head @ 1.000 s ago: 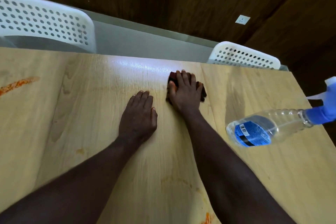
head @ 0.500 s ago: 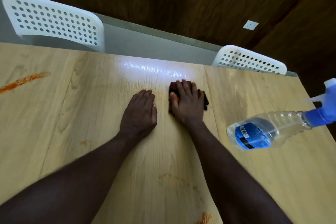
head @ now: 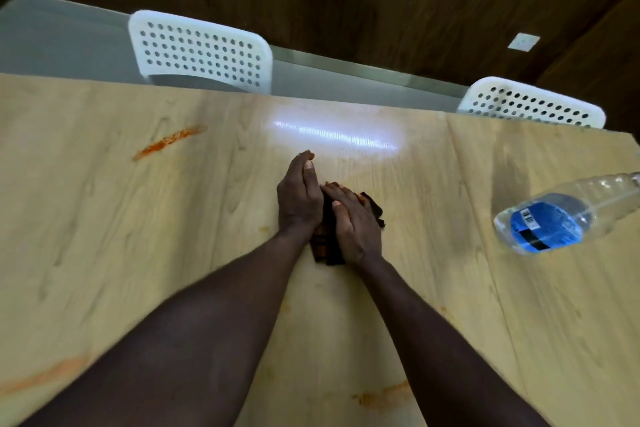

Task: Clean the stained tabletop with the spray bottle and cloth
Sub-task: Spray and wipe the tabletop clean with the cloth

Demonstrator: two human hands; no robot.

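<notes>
Your right hand [head: 355, 229] lies on the dark crumpled cloth [head: 325, 248], fingers stretched flat across it, pressing it to the pale wooden table [head: 104, 236] rather than gripping it. Half a second ago your left hand [head: 299, 199] lay palm-down apart from the cloth; now it stands on its edge, fingers straight, against the cloth's left side. More of the cloth shows below your right hand than before. The clear plastic spray bottle with a blue label [head: 550, 224] lies on its side well to the right, and an orange streak [head: 169, 142] marks the table far left.
</notes>
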